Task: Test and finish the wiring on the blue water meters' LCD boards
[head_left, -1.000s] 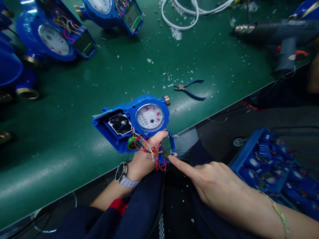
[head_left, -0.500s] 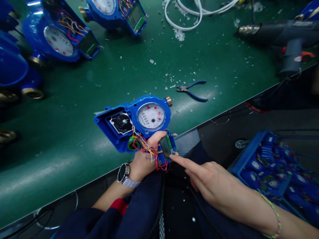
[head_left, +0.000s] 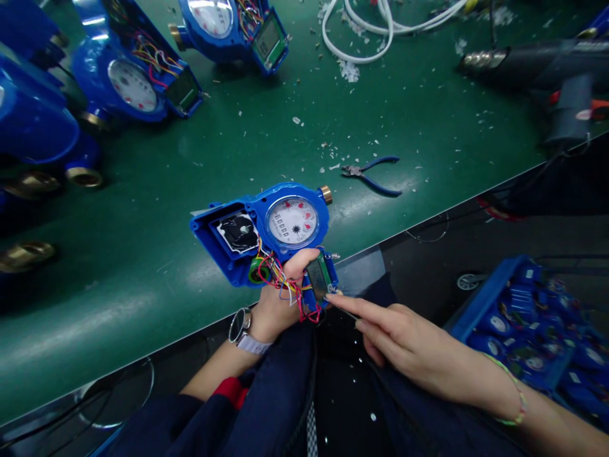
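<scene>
A blue water meter (head_left: 292,220) with a white dial rests at the table's near edge, its side housing uncovered. Coloured wires (head_left: 285,285) run from that housing to a small display module (head_left: 320,279). My left hand (head_left: 280,301) is closed around the display module, thumb on its side, just below the meter. The index finger of my right hand (head_left: 399,333) is stretched out and touches the module's lower corner. My other right fingers are curled, and a thin metal rod (head_left: 349,313) shows between them and the module; its kind I cannot make out.
Blue-handled pliers (head_left: 373,174) lie beyond the meter on the green table (head_left: 228,152). More blue meters (head_left: 130,86) stand at the upper left. A heat gun (head_left: 537,63) lies at the right, a white cable (head_left: 359,57) at the back. A blue crate (head_left: 469,311) of meters stands lower right.
The whole view has shifted slightly, with the table things now further right. The thin metal rod under my right index finger now shows. My left hand keeps its hold on the display module.
</scene>
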`<state>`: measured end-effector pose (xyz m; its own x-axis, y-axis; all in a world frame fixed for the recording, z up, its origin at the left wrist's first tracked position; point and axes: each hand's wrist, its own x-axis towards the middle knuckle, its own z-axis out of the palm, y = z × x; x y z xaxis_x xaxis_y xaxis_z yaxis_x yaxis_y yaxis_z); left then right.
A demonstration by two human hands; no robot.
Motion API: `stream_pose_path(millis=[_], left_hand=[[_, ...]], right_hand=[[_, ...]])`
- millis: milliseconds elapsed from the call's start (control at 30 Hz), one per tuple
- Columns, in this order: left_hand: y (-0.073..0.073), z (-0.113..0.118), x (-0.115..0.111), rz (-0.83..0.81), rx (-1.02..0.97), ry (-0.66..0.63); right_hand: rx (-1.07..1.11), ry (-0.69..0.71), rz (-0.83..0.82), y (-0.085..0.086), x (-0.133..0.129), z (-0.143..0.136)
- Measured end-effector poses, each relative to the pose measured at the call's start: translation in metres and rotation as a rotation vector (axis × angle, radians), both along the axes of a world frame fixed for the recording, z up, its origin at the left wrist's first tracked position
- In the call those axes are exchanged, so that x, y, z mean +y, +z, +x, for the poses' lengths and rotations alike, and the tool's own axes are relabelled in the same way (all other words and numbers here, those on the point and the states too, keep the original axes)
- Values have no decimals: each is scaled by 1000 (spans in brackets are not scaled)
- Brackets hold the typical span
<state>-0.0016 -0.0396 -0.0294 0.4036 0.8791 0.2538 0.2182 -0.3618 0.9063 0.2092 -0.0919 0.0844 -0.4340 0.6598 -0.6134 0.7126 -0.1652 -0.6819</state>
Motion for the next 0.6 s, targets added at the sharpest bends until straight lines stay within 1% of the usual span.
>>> stream_pose_path(millis=[67,200,267,333,400,467,533,600], left_hand=[[1,0,1,-17,-16,-28],[0,0,4,16,-56,-96],[-2,0,5,31,-67,-106],[-3,0,5,33,-67,-113],[-4,-1,5,37,-58,-122],[-5,-1,4,36,-48,-130],[-4,-2,4,28,-47,-135],[-3,-2,4,23,-46,-132]], right_hand=[[-89,122,102,7,10,3],[-252,458,325,23,36,11],[-277,602,397,30,49,13],[-281,703,432,34,61,13],[-284,766,468,36,68,11],[-288,800,516,36,71,6],[-305,803,573,36,69,2],[-339,773,637,36,63,-2]])
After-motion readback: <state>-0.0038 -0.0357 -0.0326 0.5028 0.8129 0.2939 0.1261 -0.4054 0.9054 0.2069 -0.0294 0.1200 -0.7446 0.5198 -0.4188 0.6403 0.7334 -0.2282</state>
